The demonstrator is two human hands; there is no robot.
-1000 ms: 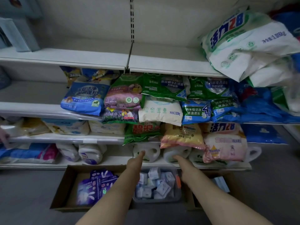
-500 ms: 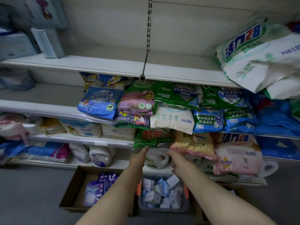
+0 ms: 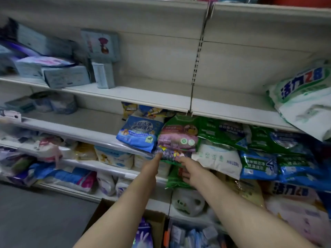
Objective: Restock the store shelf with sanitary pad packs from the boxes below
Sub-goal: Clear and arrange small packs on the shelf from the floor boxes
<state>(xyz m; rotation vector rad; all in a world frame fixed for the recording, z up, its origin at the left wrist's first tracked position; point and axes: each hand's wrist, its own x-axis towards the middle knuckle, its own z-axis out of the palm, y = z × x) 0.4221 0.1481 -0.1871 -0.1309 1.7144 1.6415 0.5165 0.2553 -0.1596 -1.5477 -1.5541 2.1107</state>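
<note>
My left hand (image 3: 152,164) reaches up with straight fingers, its tips touching the left end of a purple lavender-print bag (image 3: 171,154) on the crowded middle shelf. My right hand (image 3: 190,170) is beside it, forefinger at the bag's right end and the other fingers loosely bent in front of a green bag (image 3: 174,178); neither hand holds anything. Below, a cardboard box (image 3: 157,218) holds a purple sanitary pad pack (image 3: 143,236). A bin (image 3: 166,238) next to it holds several small blue and white packs.
Pale blue boxed packs (image 3: 66,77) stand at the upper shelf's left end; bare shelf board (image 3: 143,94) runs right of them up to a big white-green detergent bag (image 3: 304,97). Detergent bags crowd the shelves at right. Grey floor (image 3: 41,217) lies at lower left.
Both hands rose from the bottom shelf level to the purple bag on the middle shelf. The view tilted up and left, so the upper shelf with the blue boxes shows.
</note>
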